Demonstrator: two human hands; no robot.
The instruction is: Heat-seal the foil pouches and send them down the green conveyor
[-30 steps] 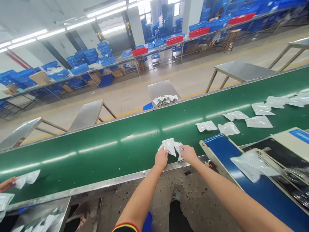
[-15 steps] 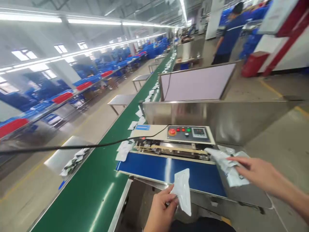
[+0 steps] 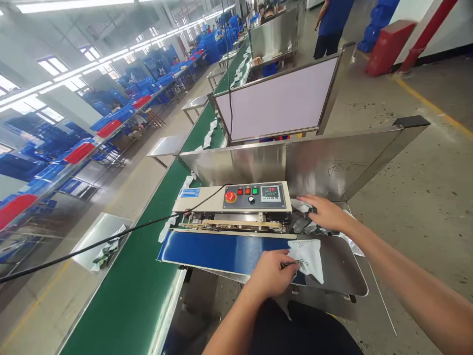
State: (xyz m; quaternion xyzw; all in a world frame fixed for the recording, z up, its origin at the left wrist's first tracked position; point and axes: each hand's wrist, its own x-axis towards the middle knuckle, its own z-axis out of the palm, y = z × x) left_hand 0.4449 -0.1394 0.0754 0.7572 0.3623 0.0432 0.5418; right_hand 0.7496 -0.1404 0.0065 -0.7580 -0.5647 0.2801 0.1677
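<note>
My left hand point(image 3: 275, 271) is closed in a pinch on the lower left edge of a white pouch point(image 3: 311, 254) with small dark print, held over the right end of the blue belt point(image 3: 210, 251). A pale strip hangs below that hand; I cannot make out what it is. My right hand point(image 3: 323, 212) reaches to the right end of the band sealer point(image 3: 201, 197), its fingers and thumb around a white pouch point(image 3: 301, 204). Grey and white pouches point(image 3: 306, 226) lie under it, partly hidden. The sealer's panel has lit red digits and a red knob.
A green conveyor point(image 3: 121, 291) runs along the left, carrying white pouches point(image 3: 168, 227). A black cable point(image 3: 111, 236) crosses in front. Behind the sealer stands a metal partition point(image 3: 251, 162). A metal tray point(image 3: 343, 266) extends right. A person point(image 3: 332, 24) stands farther back.
My left hand has brought its pouch up and right over the belt's end. My right hand has moved from the pouch it held to the pouches behind. The view has tilted down.
</note>
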